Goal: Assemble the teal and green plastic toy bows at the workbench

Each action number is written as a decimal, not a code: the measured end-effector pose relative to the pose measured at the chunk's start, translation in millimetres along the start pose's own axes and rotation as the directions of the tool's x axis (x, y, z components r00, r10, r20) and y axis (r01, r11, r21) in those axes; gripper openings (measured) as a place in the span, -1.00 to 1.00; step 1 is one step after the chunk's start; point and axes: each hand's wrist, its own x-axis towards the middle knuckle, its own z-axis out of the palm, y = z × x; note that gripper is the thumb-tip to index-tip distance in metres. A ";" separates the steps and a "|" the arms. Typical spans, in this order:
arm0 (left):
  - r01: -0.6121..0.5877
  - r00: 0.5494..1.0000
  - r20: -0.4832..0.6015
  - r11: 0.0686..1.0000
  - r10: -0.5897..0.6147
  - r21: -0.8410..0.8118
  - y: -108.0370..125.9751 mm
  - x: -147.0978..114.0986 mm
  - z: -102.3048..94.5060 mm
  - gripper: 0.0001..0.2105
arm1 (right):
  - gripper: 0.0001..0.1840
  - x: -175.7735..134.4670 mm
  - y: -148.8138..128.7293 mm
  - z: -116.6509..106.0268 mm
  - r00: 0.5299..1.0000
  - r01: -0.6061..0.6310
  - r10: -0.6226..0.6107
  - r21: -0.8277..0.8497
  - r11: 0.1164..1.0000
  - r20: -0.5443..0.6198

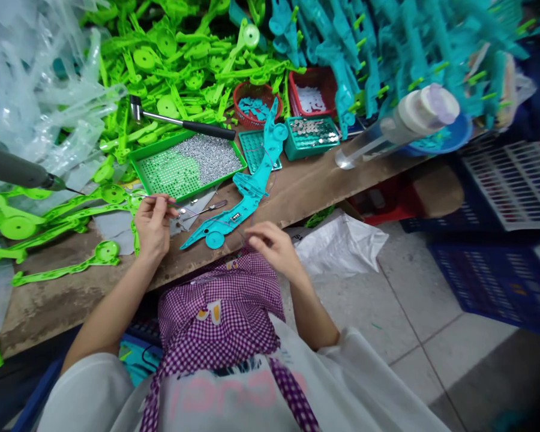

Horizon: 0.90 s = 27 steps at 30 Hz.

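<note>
A turquoise plastic part [255,187], long and bent with a round disc at its lower end, lies on the wooden bench between my hands. My left hand [154,227] is closed in a pinch on a thin wire [189,211] that runs toward the part. Just right of the part's lower end is my right hand [271,245], its fingers curled together at a thin strand; the fingertips are small and partly blurred. A screwdriver [213,206] lies behind the part's lower end.
Beyond the part are a green tray [139,165] of small metal pieces, a hammer [207,129] and a teal basket [312,150]. Bright green parts [180,48] are heaped behind. A power screwdriver [22,171] hangs at left; a bottle [396,123] stands near the bench edge.
</note>
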 end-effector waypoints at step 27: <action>-0.009 0.996 0.094 0.998 0.003 0.058 -7.7 -6.3 0.7 -0.70 | -0.86 30.4 18.1 25.3 0.979 -0.122 0.100 -0.121 0.985 -0.178</action>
